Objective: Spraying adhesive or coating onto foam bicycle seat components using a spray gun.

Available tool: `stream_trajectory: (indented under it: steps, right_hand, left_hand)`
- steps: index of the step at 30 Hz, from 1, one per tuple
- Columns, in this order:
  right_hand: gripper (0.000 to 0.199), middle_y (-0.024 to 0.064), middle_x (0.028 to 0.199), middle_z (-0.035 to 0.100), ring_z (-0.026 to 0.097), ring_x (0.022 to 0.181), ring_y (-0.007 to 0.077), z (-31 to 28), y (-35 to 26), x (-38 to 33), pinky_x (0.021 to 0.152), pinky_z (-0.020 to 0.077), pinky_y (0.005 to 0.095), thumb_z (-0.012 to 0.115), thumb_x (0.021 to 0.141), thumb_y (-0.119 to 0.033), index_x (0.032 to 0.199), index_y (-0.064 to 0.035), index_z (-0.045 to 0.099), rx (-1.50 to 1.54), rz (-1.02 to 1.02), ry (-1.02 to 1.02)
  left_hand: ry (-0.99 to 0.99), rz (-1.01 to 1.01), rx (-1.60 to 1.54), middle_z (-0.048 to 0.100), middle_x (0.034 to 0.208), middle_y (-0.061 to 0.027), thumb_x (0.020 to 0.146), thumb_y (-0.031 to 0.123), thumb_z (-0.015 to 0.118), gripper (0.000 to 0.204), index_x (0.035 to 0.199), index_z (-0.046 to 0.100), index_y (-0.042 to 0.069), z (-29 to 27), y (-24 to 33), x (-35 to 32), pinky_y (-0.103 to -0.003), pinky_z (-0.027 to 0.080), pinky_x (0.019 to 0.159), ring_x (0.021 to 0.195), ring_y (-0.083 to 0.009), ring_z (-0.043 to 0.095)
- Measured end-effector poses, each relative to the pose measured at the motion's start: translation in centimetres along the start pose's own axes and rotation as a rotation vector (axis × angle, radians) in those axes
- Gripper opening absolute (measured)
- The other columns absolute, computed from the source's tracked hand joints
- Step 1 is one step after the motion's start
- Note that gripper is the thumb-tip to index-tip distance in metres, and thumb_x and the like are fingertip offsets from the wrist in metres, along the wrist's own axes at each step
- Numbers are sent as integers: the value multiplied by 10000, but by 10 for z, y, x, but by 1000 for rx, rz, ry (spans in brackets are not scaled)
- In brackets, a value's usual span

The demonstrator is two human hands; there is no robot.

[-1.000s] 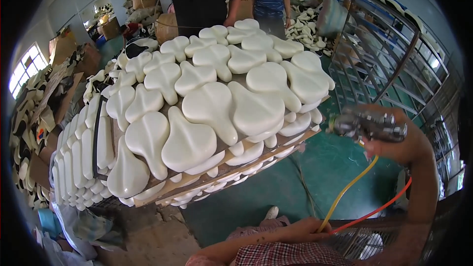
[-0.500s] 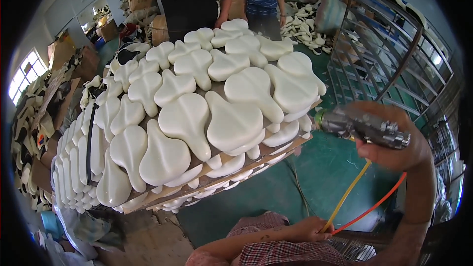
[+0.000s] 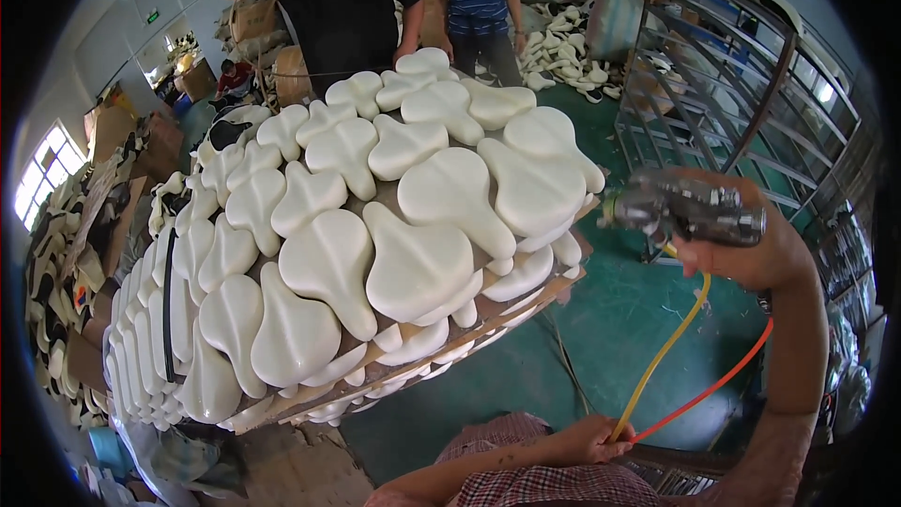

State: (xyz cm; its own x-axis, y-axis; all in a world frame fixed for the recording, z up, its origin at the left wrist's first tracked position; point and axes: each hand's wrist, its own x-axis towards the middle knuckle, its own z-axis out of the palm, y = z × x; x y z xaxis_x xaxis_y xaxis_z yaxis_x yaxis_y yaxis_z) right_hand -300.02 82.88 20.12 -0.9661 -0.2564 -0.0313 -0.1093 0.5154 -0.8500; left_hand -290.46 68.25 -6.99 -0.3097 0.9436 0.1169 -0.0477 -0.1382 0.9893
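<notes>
Right hand [image 3: 751, 253] clamped on spray gun [image 3: 680, 208], nozzle aimed at the near edge of white foam saddle pads [image 3: 413, 258] laid flat on board [image 3: 526, 305]. Left hand [image 3: 587, 438] pinches yellow hose [image 3: 662, 357] and red hose [image 3: 713, 390], keeping slack off the pads.

A factory workshop — white foam saddle pads [image 3: 413, 253] are lying stacked in heaps, metal racks [image 3: 741, 94] standing around — workers standing opposite.

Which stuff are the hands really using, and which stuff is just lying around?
In use:
- spray gun in the right hand
- yellow hose and red hose, pinched by the left hand
- white saddle-shaped pads on the board

Lying about:
- metal rack
- heap of white pads on the floor
</notes>
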Motion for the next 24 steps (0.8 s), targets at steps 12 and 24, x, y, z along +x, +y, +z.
stream_trajectory:
  steps: [12, 24]
  right_hand:
    - [577, 44, 873, 628, 568, 710, 91, -14, 20, 1, 649, 469, 244, 671, 718, -59, 1256, 7, 472, -18, -31, -131]
    - [401, 35, 772, 589, 574, 631, 118, -38, 45, 18, 590, 497, 270, 675, 733, -61, 1097, 15, 522, -3, -75, 237]
  left_hand:
    - [3, -59, -62, 610, 743, -80, 868, 160, 570, 180, 941, 563, -4, -2, -11, 19, -297, 442, 605, 662, -159, 567]
    - [-80, -31, 18, 605, 753, -91, 861, 168, 576, 178, 935, 570, 7, -4, -17, 47, -317, 434, 588, 650, -200, 561]
